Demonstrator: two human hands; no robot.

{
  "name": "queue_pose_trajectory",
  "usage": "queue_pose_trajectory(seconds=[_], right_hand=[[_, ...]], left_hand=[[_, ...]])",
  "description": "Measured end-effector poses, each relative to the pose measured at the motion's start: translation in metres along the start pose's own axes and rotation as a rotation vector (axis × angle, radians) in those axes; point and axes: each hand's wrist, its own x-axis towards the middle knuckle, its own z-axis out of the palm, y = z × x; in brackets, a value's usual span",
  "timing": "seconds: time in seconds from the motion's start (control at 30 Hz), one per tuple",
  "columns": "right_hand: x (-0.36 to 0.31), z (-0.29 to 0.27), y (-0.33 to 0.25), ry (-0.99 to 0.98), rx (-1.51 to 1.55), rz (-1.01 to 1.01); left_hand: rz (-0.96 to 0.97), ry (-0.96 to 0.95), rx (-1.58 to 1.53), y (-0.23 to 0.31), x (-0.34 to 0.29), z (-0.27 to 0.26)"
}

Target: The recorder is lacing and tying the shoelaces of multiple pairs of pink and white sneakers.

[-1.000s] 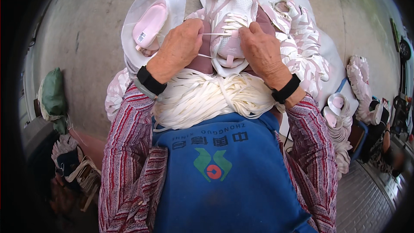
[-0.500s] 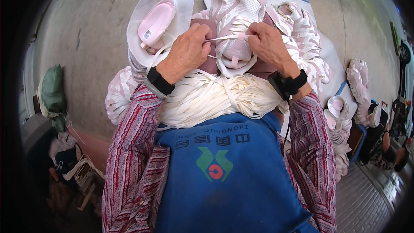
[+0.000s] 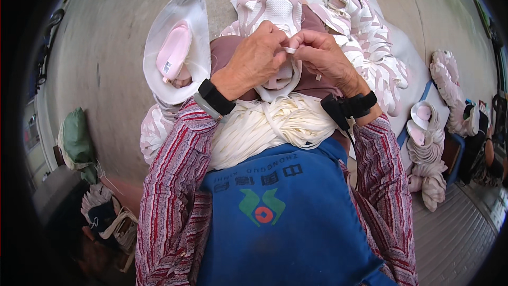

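A white and pink sneaker (image 3: 278,10) sits between my knees with its toe pointing away, and both hands are over its lacing. My left hand (image 3: 256,61) is closed, its fingertips pinching a white shoelace (image 3: 289,50). Close against it, my right hand (image 3: 324,57) is also closed, with thumb and forefinger on the same lace. My fingers hide most of the tongue and eyelets. Across my lap, below the shoe's heel, lies a thick bundle of cream laces (image 3: 272,127) on top of my blue apron (image 3: 296,206).
Left of my knee, a white shoe upper (image 3: 153,61) holding a pink piece rests on a stack. Pink and white shoes (image 3: 370,42) are heaped at right on a pale sheet (image 3: 407,47). Farther right are more stacked shoes (image 3: 447,82) and a person (image 3: 489,153). A green sack (image 3: 78,137) stands left.
My hands have come together over the shoe; before, they were apart with the lace stretched between them. The view has shifted slightly.
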Motion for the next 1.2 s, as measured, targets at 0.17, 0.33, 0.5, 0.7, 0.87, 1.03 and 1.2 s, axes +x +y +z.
queue_pose_trajectory(seconds=[0.17, 0.33, 0.5, 0.7, 0.87, 1.03, 1.2], right_hand=[[-0.004, -0.006, -0.003, 0.177, -0.293, -0.054], [0.007, -0.017, 0.013, 0.201, -0.57, -0.307], [0.013, -0.011, 0.02, 0.2, -0.653, -0.294], [0.019, -0.005, 0.022, 0.224, -0.765, -0.418], [0.021, -0.004, 0.019, 0.181, -0.761, -0.498], [0.017, -0.001, 0.011, 0.099, -0.556, -0.33], [0.015, -0.002, 0.009, 0.048, -0.356, -0.211]], left_hand=[[-0.274, -0.192, -0.289, 0.016, -0.002, -0.02], [-0.406, -0.181, -0.481, 0.014, -0.008, -0.027], [-0.218, 0.131, -0.252, 0.01, -0.012, -0.014], [0.019, 0.34, -0.073, 0.009, -0.011, -0.009], [0.007, 0.345, -0.121, 0.007, -0.011, -0.009], [-0.051, 0.307, -0.175, 0.01, -0.013, -0.01], [-0.171, 0.274, -0.183, 0.007, -0.021, -0.017]])
